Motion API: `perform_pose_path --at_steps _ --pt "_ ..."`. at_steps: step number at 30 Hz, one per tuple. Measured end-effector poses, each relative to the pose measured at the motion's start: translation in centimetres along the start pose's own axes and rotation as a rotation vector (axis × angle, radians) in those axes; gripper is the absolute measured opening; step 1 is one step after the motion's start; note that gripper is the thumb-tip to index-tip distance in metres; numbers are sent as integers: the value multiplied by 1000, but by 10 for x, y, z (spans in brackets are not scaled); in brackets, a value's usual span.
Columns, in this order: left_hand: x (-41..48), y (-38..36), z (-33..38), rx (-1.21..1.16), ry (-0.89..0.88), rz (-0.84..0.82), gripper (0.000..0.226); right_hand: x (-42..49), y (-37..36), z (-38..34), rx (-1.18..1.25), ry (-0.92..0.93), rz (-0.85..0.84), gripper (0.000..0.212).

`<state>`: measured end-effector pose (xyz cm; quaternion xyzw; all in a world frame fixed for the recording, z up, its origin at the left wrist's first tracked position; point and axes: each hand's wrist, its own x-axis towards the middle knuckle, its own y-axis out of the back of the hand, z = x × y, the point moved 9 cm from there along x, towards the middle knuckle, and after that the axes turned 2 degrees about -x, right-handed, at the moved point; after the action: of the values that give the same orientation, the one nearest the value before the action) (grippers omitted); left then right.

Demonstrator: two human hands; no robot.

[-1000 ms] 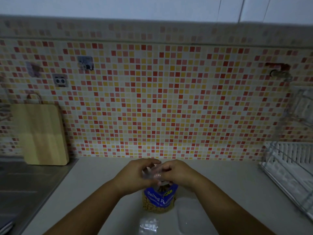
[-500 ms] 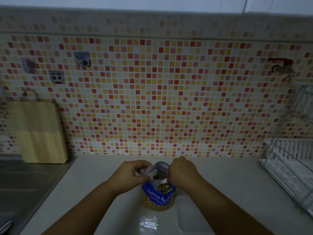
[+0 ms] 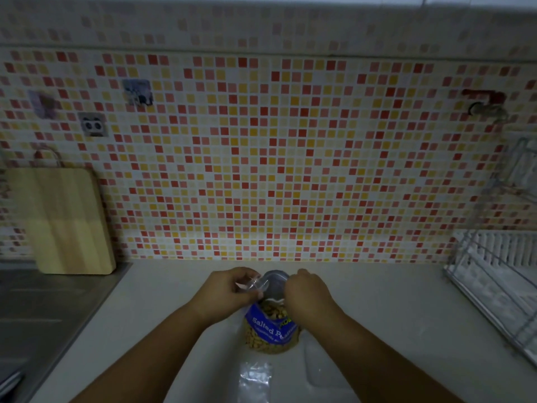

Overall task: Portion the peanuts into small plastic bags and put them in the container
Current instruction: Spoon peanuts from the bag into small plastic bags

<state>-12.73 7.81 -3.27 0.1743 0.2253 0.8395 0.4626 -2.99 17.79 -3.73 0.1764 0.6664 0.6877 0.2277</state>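
With the hands now parted, the left hand (image 3: 229, 292) pinches a small plastic bag (image 3: 250, 285) beside the peanut package (image 3: 271, 331) on the counter (image 3: 392, 315), whose rim the right hand (image 3: 309, 295) grips; portioning may begin.

Over on the left, a wooden cutting board (image 3: 66, 219) stands upright, leaning on the mosaic backsplash (image 3: 290, 170) of red, orange and yellow tiles. Above it, 3 square stickers cling to the wall, 1 a panda-face sticker (image 3: 93, 125). A steel sink surface (image 3: 52, 309) runs beside the pale countertop (image 3: 392, 301). On the right, a wire dish rack (image 3: 499, 274) sits on the counter, with a red wall hook (image 3: 483, 104) above it.
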Motion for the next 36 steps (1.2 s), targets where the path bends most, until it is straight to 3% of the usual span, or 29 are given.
perform_pose_path --at_steps 5,12,18,21,27,36 --pt "2 0 -5 -11 4 12 26 6 -17 13 152 -164 -65 36" --pt "2 -4 -6 -36 15 2 26 10 -35 34 353 -388 -184 18" --pt "3 0 -9 -41 31 -13 27 7 -47 61 509 -610 -251 30" --pt "4 6 -8 -44 43 10 26 4 -50 71 501 -637 -356 25" --pt "4 8 -4 58 24 -12 33 -7 -39 92 441 -629 -459 50" --pt "12 -13 11 273 -67 -115 42 -7 -24 119 519 -670 -394 54"
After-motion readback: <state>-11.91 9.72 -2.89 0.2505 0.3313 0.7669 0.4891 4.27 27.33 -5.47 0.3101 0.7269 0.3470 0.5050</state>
